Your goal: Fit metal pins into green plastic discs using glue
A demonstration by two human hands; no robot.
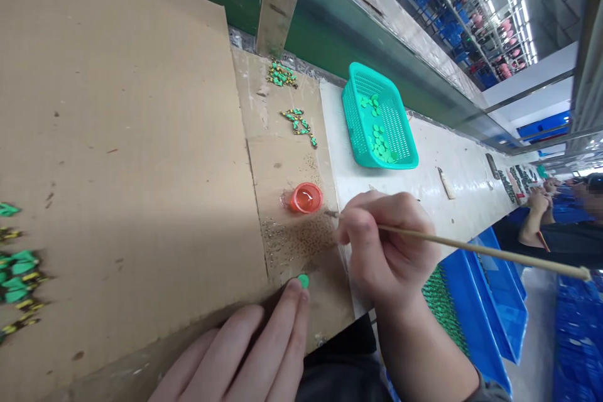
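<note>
A thin wooden stick point(490, 252) is gripped in my right hand point(393, 245), its tip point(333, 214) pointing left above the cardboard. Just left of that tip stands a small red cup point(307, 198) with clear liquid in it. My left hand point(254, 345) has its fingertips closed on a small green disc point(303, 280) near the cardboard's front edge. Tiny glittering specks point(296, 239) are scattered on the cardboard between the cup and the disc.
A teal plastic basket point(354, 132) with several green discs stands beyond my right hand. Green, yellow and black pieces lie in piles at the back point(282, 74) and far left point(19, 276). Blue bins point(504, 314) stand at right, below the bench. Another person point(565, 232) sits farther along.
</note>
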